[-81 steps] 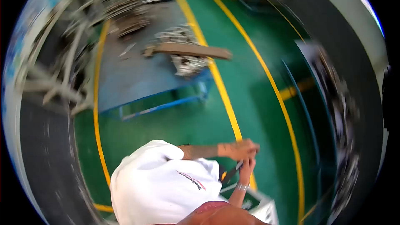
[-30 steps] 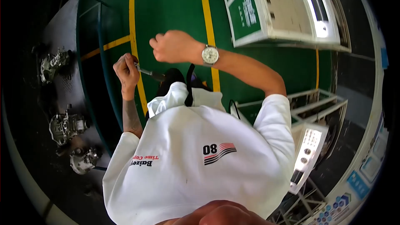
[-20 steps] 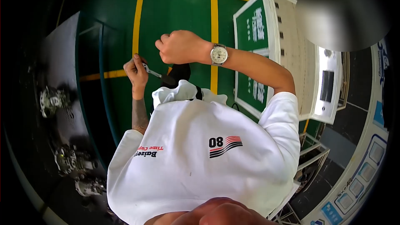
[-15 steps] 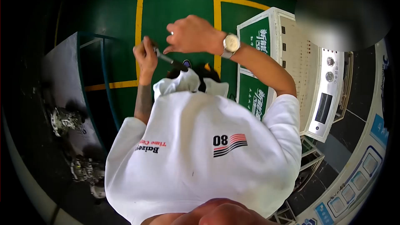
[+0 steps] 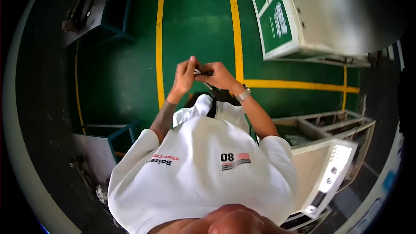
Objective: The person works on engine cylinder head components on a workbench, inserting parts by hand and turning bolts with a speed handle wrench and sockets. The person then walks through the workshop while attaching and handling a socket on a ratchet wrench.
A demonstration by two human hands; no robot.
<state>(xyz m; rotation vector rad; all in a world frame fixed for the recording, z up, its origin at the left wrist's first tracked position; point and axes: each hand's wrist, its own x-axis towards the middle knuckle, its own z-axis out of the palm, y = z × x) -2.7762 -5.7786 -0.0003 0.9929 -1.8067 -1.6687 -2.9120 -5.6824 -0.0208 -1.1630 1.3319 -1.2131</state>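
My hands are together in front of my waist, above the green floor. My left hand (image 5: 185, 76) is closed, thumb raised, round the silver head of what looks like a ratchet wrench (image 5: 197, 72). Fingers curled, my right hand (image 5: 218, 76) grips the same tool from the other side. A short length of its shaft shows below the hands, pointing back toward my body; the fingers hide most of the rest. A metal watch (image 5: 244, 93) sits on my right wrist.
Yellow lines (image 5: 159, 39) mark the floor. White cabinets with green panels (image 5: 277, 24) stand at the upper right, and another console (image 5: 320, 177) is at the lower right. Tables with blue frames (image 5: 117, 30) bearing metal parts line the left.
My right hand has come down from above to meet my left hand at the tool. The left hand has shifted right. The surroundings have moved past as I walk or turn.
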